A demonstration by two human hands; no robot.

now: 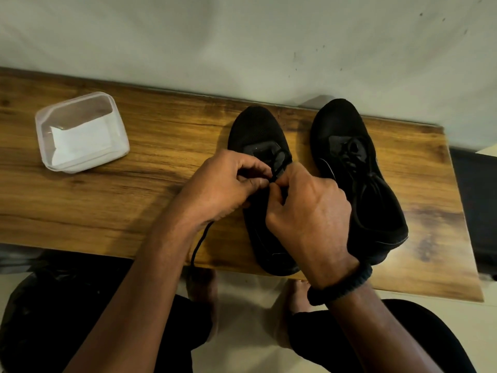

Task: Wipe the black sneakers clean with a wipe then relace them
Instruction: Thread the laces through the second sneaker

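Observation:
Two black sneakers stand side by side on the wooden table (107, 205), toes pointing away from me. Over the left sneaker (255, 130), my left hand (223, 187) and my right hand (309, 208) meet above its lace area, each pinching the black lace (278, 168) with curled fingers. A loose end of that lace (200, 243) trails from under my left hand over the table's near edge. The right sneaker (357, 170) stands untouched with its lace threaded through. Both hands hide the left sneaker's tongue and middle.
A clear plastic tub (80, 130) holding white wipes (80, 141) sits at the table's far left. A pale wall runs directly behind the table. A dark object (476, 200) stands just past the table's right end. My knees and bare feet are below the near edge.

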